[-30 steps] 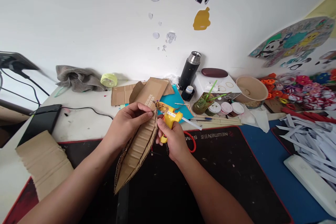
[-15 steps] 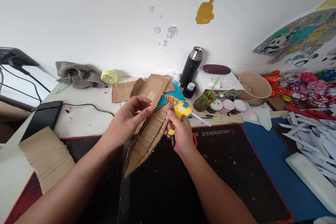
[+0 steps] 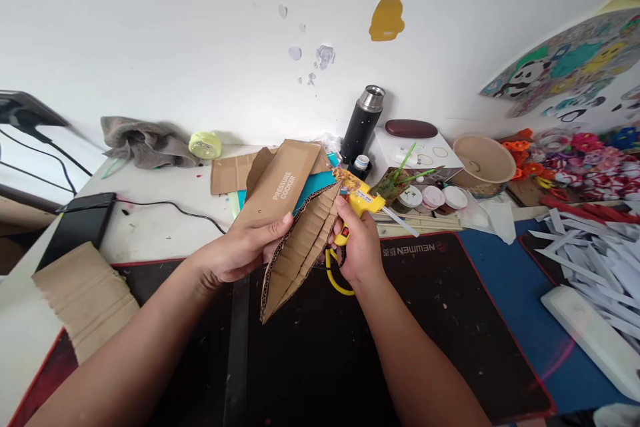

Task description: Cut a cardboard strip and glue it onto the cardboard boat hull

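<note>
A folded, boat-shaped piece of corrugated cardboard (image 3: 303, 247) is held up over the dark mat, one pointed end low and the other near the right hand. My left hand (image 3: 247, 247) is closed on its left edge, thumb on top and the fingers partly hidden behind. In my right hand (image 3: 359, 243) is a yellow hot glue gun (image 3: 367, 203) with a clear glue stick poking out of its back. The right thumb and fingertips also touch the cardboard's upper right end. The gun's nozzle area looks coated with messy brown residue.
Behind the hands lies a flat cardboard sheet (image 3: 280, 187) printed "PRESSURE COOKER". A black thermos (image 3: 363, 123) stands beside paint pots (image 3: 433, 199) and a brown bowl (image 3: 483, 160). Another cardboard piece (image 3: 87, 300) lies left. White paper strips (image 3: 595, 267) pile up at right.
Both hands have moved right with the cardboard and the glue gun. My left hand has shifted lower along the cardboard's left edge, uncovering more of the printed sheet. A yellow cable loop now shows.
</note>
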Tool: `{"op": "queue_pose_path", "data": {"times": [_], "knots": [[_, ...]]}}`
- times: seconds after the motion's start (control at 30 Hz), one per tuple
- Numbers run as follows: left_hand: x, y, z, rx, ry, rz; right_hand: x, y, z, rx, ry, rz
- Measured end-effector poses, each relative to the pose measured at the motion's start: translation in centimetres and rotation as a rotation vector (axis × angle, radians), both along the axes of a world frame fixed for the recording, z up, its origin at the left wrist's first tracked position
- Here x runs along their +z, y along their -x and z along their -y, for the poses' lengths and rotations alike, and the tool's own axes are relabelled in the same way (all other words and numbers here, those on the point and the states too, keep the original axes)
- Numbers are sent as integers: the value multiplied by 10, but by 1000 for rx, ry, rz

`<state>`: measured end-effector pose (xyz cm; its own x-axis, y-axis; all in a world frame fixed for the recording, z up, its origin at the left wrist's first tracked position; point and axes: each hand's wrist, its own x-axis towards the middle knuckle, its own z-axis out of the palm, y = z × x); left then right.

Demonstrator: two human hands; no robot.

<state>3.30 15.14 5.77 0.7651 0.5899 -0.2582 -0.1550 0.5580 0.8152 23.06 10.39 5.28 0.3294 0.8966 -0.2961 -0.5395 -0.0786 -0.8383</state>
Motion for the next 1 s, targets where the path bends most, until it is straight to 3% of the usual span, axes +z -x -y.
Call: {"op": "queue_pose_path", "data": {"times": [0.1, 0.2, 0.43, 0.6, 0.8, 1.0], "knots": [[3, -2, 0, -115, 52, 9, -1, 1, 1, 29, -15, 0], [4, -1, -1, -59, 55, 20, -2, 1, 0, 36, -72, -9], [1, 4, -20, 417, -45, 70, 0, -1, -2, -52, -92, -27], [5, 6, -32, 695, -123, 120, -3, 6, 1, 4, -99, -6], [12, 1, -26, 755, -175, 177, -9, 18, 6, 82, -106, 58], [11, -5, -22, 714, -164, 149, -7, 20, 7, 99, -124, 113]]}}
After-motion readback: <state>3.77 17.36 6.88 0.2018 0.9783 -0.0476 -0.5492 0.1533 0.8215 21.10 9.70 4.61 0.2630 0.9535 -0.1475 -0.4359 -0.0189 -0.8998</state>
